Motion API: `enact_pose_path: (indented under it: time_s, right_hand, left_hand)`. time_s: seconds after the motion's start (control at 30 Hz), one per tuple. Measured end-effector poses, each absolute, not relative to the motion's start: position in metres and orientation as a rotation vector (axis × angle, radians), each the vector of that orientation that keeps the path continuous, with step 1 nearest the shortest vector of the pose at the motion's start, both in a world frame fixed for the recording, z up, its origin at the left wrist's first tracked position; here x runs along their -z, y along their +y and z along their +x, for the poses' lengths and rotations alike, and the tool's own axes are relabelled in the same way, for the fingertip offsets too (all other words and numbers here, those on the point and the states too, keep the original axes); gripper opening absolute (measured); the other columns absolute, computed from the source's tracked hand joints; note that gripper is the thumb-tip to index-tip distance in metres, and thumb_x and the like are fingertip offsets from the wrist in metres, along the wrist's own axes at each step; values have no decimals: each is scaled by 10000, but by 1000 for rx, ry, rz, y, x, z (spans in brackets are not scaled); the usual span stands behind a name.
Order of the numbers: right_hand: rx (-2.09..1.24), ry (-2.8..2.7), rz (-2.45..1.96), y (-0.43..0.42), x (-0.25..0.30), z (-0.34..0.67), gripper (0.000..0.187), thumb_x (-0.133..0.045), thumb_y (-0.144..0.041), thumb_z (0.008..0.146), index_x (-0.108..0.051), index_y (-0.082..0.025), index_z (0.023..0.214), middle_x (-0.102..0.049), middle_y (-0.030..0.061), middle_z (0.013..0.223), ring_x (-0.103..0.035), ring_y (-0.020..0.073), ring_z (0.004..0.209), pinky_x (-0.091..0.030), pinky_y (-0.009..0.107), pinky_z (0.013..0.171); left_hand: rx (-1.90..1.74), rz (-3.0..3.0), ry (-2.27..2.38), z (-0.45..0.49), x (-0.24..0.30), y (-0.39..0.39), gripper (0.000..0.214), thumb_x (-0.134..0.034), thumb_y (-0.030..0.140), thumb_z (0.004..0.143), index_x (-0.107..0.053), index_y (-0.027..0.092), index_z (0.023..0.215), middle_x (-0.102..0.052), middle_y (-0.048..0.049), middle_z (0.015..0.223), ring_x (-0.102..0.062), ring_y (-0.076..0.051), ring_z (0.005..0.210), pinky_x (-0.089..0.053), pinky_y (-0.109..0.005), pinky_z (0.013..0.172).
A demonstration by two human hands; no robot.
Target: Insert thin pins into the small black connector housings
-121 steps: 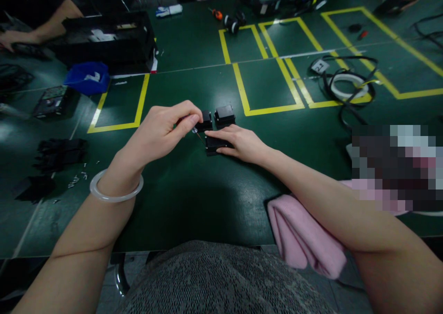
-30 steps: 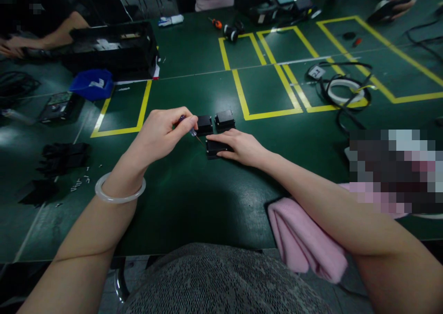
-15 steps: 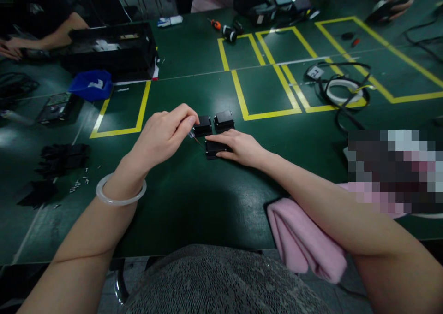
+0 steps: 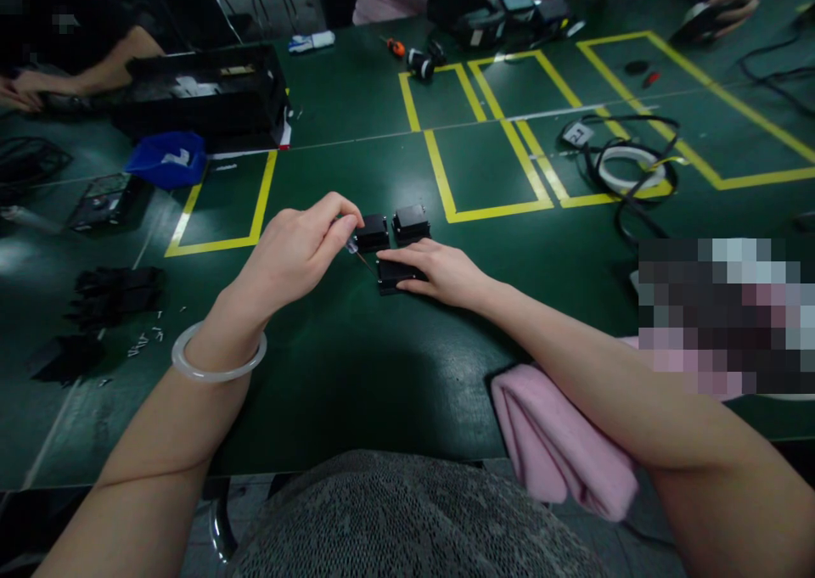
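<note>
Head view shows us bent over a green table [image 4: 331,400], with the black box [image 4: 390,277] lying flat on it ahead of us, between our two hands and beneath the right one. Our right hand [image 4: 442,268] is the nearer, touching the box from its right: palm down, fingers partly spread, the index finger reaching across the top and the thumb against the near side, so that the box sits held between them. Our left hand [image 4: 296,251] stays off the box, to its left and a little higher in view; thumb and index finger are closed together in a pinch around a thin screwdriver [image 4: 352,246], with the other fingers curled behind. The relation that matters is between the tool and the left end of the box: the shaft slants down, rightward and slightly back toward us, pointing at that end, where small bright spots show. We cannot tell whether its tip touches. The box's long axis seems to run sideways, roughly along the near table edge, its left end facing the left hand and its right end hidden under the right hand. Just beyond it sit a left far box [image 4: 372,232] and a right far box [image 4: 411,220], side by side.
</note>
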State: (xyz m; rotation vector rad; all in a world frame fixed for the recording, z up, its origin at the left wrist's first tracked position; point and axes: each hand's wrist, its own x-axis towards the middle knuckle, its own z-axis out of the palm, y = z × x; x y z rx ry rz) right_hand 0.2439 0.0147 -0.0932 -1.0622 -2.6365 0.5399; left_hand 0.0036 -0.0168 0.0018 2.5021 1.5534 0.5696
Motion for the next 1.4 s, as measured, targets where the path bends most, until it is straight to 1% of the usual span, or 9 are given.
enact_pose_path:
  time_s: [0.23, 0.4, 0.53, 0.63, 0.8, 1.07, 1.17, 1.3, 1.4]
  right_hand:
    - [-527, -2647, -1063, 15, 94, 244, 591, -685, -296, 1029, -557, -265, 1605, -741, 130, 1376, -661, 318, 1245, -537, 421, 999]
    - [-534, -2636, -1059, 14, 93, 244, 579, -684, -281, 1029, -569, -260, 1595, -744, 132, 1362, -661, 317, 1247, -537, 428, 1008]
    - [-540, -2634, -1052, 14, 92, 244, 579, -692, -278, 1025, -574, -259, 1591, -755, 127, 1332, -662, 311, 1237, -536, 419, 1008]
    - [-542, -2642, -1066, 14, 93, 244, 587, -693, -278, 1024, -567, -257, 1597, -750, 131, 1343, -661, 316, 1241, -535, 424, 1010]
    - [-537, -2641, -1045, 15, 94, 245, 584, -687, -284, 1026, -565, -257, 1596, -747, 127, 1354, -658, 313, 1242, -534, 427, 1015]
    - [-579, -2636, -1095, 13, 89, 243, 594, -704, -258, 1022, -569, -253, 1600, -740, 146, 1383, -664, 332, 1267, -542, 457, 1038]
    - [-575, -2627, -1089, 13, 89, 243, 588, -705, -264, 1021, -575, -268, 1594, -742, 138, 1379, -667, 328, 1259, -549, 444, 1018]
    - [-544, -2637, -1070, 14, 92, 245, 587, -695, -285, 1023, -565, -276, 1595, -742, 121, 1375, -661, 308, 1251, -544, 421, 1008]
    - [-544, -2635, -1051, 15, 93, 245, 583, -688, -282, 1022, -566, -270, 1593, -744, 120, 1378, -656, 312, 1257, -541, 434, 1018]
  left_hand:
    - [-541, 2573, 1463, 1, -5, -18, 350, -384, 291, 1041, -704, 162, 1101, -678, -30, 835, -594, -158, 697, -394, -298, 673]
    - [-511, 2567, 1525, 3, -4, -17, 374, -386, 289, 1053, -707, 156, 1190, -609, 2, 714, -543, -146, 596, -353, -293, 624]
    - [-531, 2557, 1553, 3, -3, -17, 372, -396, 308, 1064, -727, 165, 1154, -550, 22, 641, -488, -136, 532, -325, -290, 599]
    - [-521, 2565, 1527, 2, -4, -17, 373, -394, 324, 1060, -725, 175, 1147, -563, 20, 656, -491, -138, 546, -336, -288, 612]
    - [-411, 2561, 1481, 1, -10, -18, 402, -388, 311, 1033, -701, 155, 1231, -609, 5, 705, -520, -153, 579, -348, -302, 614]
    - [-383, 2510, 1511, 0, -14, -16, 410, -418, 370, 1048, -729, 163, 1217, -589, 4, 655, -539, -168, 586, -321, -313, 597]
    - [-394, 2531, 1529, -2, -11, -16, 413, -420, 391, 1050, -739, 173, 1197, -642, -20, 718, -573, -181, 643, -357, -314, 626]
    - [-445, 2563, 1464, -3, -10, -17, 420, -381, 350, 1056, -737, 169, 1185, -723, -71, 929, -642, -210, 809, -461, -327, 744]
    - [-438, 2556, 1456, -1, -9, -17, 412, -381, 315, 1053, -716, 159, 1235, -707, -53, 881, -633, -192, 762, -460, -317, 736]
